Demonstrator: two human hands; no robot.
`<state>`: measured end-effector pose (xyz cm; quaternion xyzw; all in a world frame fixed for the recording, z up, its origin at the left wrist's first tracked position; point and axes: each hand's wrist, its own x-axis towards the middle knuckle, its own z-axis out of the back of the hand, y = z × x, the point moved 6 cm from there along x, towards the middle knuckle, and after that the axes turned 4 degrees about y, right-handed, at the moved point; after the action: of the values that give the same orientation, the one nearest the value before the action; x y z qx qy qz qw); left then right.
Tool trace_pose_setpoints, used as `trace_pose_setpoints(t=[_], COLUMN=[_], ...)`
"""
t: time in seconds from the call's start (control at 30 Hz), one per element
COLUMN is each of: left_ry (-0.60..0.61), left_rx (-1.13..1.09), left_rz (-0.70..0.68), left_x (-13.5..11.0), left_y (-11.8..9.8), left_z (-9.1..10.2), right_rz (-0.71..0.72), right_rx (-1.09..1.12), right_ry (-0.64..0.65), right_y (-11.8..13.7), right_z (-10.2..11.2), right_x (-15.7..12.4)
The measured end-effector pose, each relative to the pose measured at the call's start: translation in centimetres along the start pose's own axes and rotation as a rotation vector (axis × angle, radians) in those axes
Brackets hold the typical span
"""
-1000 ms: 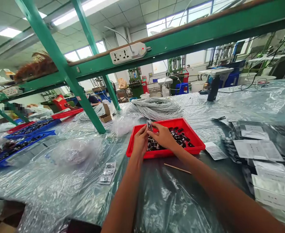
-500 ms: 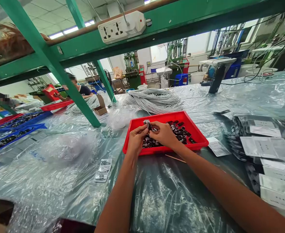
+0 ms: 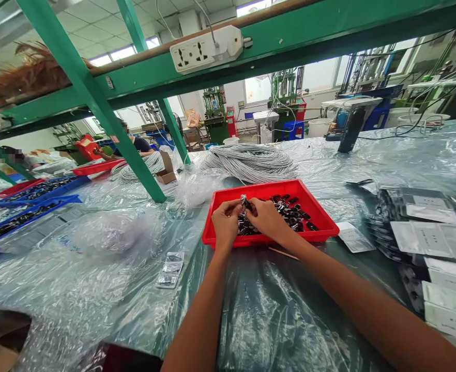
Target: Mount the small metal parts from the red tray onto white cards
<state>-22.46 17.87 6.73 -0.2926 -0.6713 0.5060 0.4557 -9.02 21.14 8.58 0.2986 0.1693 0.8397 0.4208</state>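
Over the left part of a red tray (image 3: 317,217), my left hand (image 3: 226,221) and my right hand (image 3: 267,217) meet with their fingertips pinched together. Between them is a small black and silvery part (image 3: 245,200), gripped from both sides; its exact kind is too small to make out. Beneath and to the right of my hands, many small shiny black parts (image 3: 292,214) lie loose in the tray. My fingers hide some of these.
Stacked silvery packs (image 3: 431,240) stand at the right, with one flat pack (image 3: 355,237) beside the tray. A grey cable coil (image 3: 251,161) lies behind it. A green frame post (image 3: 135,170) and plastic bags (image 3: 107,232) are left. Farther off a person (image 3: 137,144) sits.
The whole view has shifted slightly, so the scene sits a little farther right. My fingers have turned the small part a bit, and both hands still hold it over the tray.
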Motion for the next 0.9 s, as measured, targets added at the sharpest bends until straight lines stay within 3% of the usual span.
trace_pose_setpoints(t=[0.1, 0.17, 0.3, 0.4, 0.53, 0.67, 0.9], left_ry=[-0.118, -0.154, -0.046, 0.043, 0.114, 0.061, 0.098], left_rx=[-0.052, -0.181, -0.482, -0.579, -0.559, -0.501, -0.454], left_rz=[-0.02, 0.044, 0.231, 0.262, 0.223, 0.231, 0.173], left_x=[0.3, 0.7, 1.0, 0.7, 0.2, 0.3, 0.3], left_y=[0.2, 0.8, 1.7, 1.2, 0.8, 1.6, 1.2], left_z=[1.0, 1.4, 0.3, -0.8, -1.4, -0.7, -0.6], right_rz=[0.013, 0.042, 0.249, 0.313, 0.303, 0.338, 0.294], right_rx=[-0.117, -0.147, -0.033, -0.027, -0.115, -0.146, 0.065], right_ry=[0.07, 0.032, -0.13, -0.13, -0.09, -0.088, -0.166], right_y=[-0.5, -0.6, 0.2, 0.7, 0.9, 1.4, 1.4], right_z=[0.4, 1.1, 1.9, 1.0, -0.2, -0.5, -0.8], right_x=[0.0, 0.0, -0.3, -0.4, -0.7, -1.1, -1.1])
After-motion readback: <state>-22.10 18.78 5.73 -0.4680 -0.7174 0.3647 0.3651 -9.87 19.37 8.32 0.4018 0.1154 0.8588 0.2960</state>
